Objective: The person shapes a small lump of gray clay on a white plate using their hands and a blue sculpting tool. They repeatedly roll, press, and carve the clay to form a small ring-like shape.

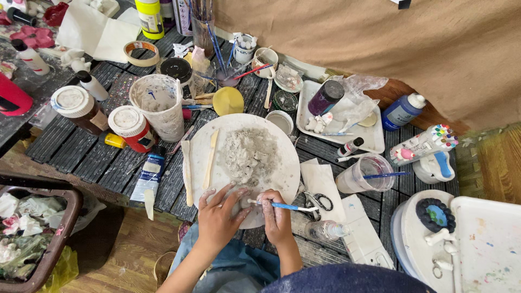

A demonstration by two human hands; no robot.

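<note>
The left hand lies spread, fingers wide, on the near rim of a round white board, holding nothing; its fingertips press the board beside a small pale clay piece. The right hand is closed around a blue-handled brush, whose white tip points left and touches the clay piece, while the handle runs right over the board's edge. Both hands are smeared with grey.

In the middle of the board sits a rough grey clay heap. 2 flat wooden sticks lie on the board's left part. Scissors lie just right of the brush handle, on the dark slatted surface. A clear cup holding another blue brush stands further right. Left of the board are a clay-streaked tub, a red jar with a white lid, and a paint tube. A white tray with a dark bottle sits behind the board, to the right.
</note>
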